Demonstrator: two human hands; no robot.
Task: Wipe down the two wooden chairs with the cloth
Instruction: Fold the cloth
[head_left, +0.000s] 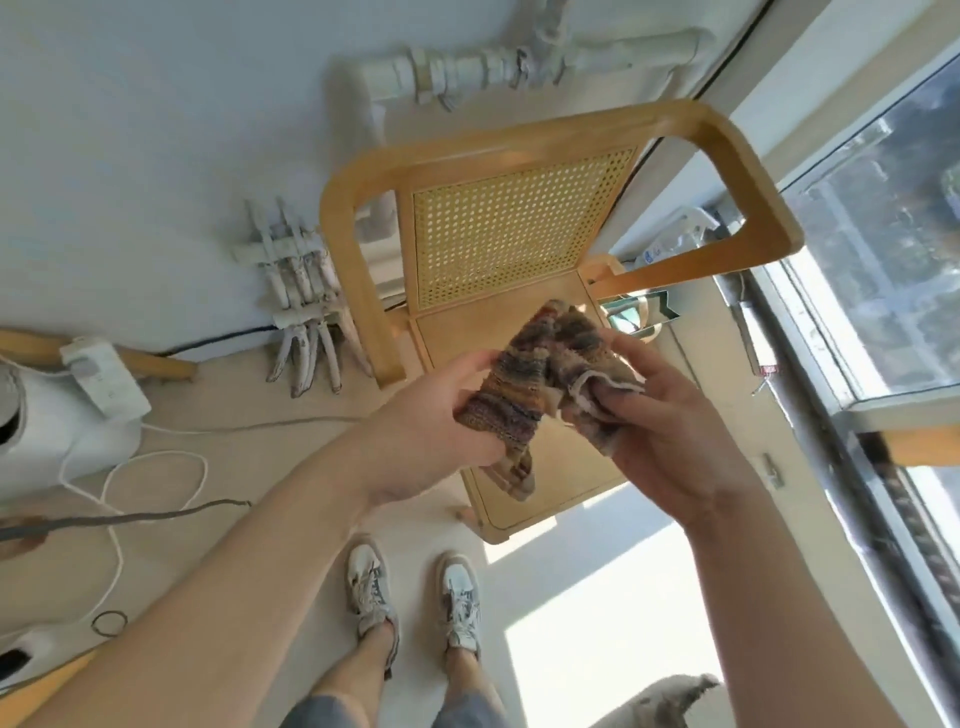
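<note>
A wooden chair (358, 291) with curved arms and a cane-mesh back stands in front of me, facing me. Above its seat I hold a striped brown and multicoloured cloth (540, 374), bunched up. My left hand (441, 431) pinches the cloth's left part, which hangs down a little. My right hand (670, 415) grips its right part, with a pale underside folded over my fingers. Only a wooden piece at the far left (156, 364) and a wooden edge at the right (924, 441) hint at other furniture; I cannot tell whether either is a chair.
A white appliance (57, 431) with a power strip (106, 376) and loose cables (156, 499) lies on the floor at left. White pipes (301, 291) run along the wall behind the chair. A large window (883, 291) lines the right side. My feet (410, 592) stand before the chair.
</note>
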